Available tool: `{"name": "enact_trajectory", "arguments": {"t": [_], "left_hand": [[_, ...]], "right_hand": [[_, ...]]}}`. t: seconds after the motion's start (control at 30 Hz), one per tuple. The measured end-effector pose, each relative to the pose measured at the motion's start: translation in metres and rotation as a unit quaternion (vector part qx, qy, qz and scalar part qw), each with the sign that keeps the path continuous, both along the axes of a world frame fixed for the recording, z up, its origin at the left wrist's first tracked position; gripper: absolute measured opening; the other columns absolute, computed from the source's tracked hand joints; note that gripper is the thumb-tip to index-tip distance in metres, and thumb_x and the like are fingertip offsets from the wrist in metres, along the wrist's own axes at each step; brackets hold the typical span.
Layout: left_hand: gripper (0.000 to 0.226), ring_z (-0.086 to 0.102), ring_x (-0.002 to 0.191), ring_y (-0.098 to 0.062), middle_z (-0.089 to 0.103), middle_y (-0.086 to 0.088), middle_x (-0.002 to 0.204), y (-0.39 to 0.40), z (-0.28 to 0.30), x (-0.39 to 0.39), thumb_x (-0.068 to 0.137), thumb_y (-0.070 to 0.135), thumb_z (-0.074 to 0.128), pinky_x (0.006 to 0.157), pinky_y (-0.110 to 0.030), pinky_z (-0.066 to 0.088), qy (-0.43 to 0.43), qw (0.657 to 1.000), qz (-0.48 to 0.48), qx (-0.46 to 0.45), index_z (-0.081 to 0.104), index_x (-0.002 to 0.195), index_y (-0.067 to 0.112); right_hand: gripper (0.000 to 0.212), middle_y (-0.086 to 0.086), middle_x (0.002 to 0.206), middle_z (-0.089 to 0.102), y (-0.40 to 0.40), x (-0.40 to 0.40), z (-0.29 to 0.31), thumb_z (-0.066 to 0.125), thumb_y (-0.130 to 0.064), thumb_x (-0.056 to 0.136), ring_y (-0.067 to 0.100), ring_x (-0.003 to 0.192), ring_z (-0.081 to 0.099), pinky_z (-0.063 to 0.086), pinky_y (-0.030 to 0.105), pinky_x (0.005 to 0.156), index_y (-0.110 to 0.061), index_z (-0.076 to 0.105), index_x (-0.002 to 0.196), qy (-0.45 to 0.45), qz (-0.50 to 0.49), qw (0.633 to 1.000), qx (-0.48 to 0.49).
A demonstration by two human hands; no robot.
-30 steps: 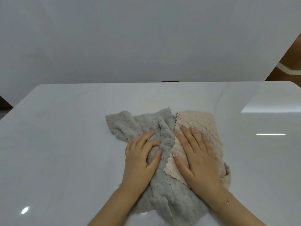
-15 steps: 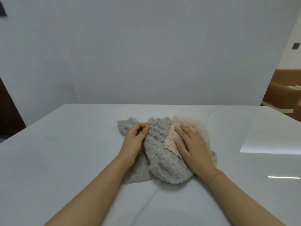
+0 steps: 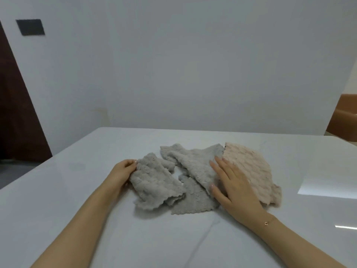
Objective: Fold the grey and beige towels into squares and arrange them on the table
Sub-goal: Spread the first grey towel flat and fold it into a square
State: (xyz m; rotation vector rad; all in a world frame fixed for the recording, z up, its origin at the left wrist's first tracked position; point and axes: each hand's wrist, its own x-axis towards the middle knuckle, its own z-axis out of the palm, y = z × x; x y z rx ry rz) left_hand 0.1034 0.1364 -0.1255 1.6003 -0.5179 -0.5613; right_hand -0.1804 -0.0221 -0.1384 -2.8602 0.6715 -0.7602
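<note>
Two fluffy grey towels lie crumpled at the middle of the white table (image 3: 58, 190). My left hand (image 3: 120, 174) pinches the left edge of the nearer grey towel (image 3: 154, 184), which sits apart to the left. The second grey towel (image 3: 193, 167) spreads behind and under it. A beige towel (image 3: 249, 167) lies on the right, overlapping the second grey towel's right side. My right hand (image 3: 234, 184) rests flat, fingers straight, across the seam where the beige towel meets that grey towel.
A plain white wall (image 3: 193, 74) rises behind the table's far edge. A dark door (image 3: 17, 117) stands at the left, a brown piece of furniture (image 3: 345, 122) at the far right. Bare table surface surrounds the towels.
My left hand has dragged one grey towel out to the left, away from the pile. My right hand stays pressed on the beige towel. The camera has tilted up.
</note>
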Motion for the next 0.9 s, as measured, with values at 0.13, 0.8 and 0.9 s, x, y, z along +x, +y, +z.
{"name": "enact_trajectory", "arguments": {"t": [0.13,0.8,0.9], "left_hand": [[0.026,0.052,0.109,-0.012,0.058,0.002,0.122,0.001,0.005,-0.006,0.099,0.025,0.046,0.092,-0.028,0.039,-0.16,0.983,0.09,-0.025,0.057,0.12,0.014],[0.052,0.026,0.136,-0.016,0.033,0.006,0.148,-0.021,-0.029,-0.041,0.092,0.037,0.054,0.112,-0.03,0.022,-0.42,0.896,-0.079,0.122,0.038,0.14,0.027],[0.052,0.026,0.136,-0.015,0.032,0.008,0.147,-0.023,-0.03,-0.045,0.092,0.037,0.054,0.112,-0.029,0.022,-0.413,0.897,-0.101,0.119,0.038,0.141,0.028]], "right_hand": [[0.057,-0.006,0.158,0.016,0.019,0.032,0.003,0.027,-0.052,0.094,0.015,0.146,0.009,0.004,0.035,0.119,-0.034,0.019,0.148,0.022,0.005,0.994,-0.107],[0.046,0.003,0.152,0.031,-0.109,0.014,0.0,0.02,-0.046,0.101,0.026,0.129,0.042,0.035,0.04,0.103,-0.029,0.037,0.14,0.232,-0.218,0.943,-0.096],[0.045,0.003,0.147,0.037,-0.123,0.003,0.001,0.019,-0.046,0.101,0.026,0.125,0.045,0.036,0.04,0.101,-0.029,0.039,0.138,0.241,-0.242,0.935,-0.094]]}}
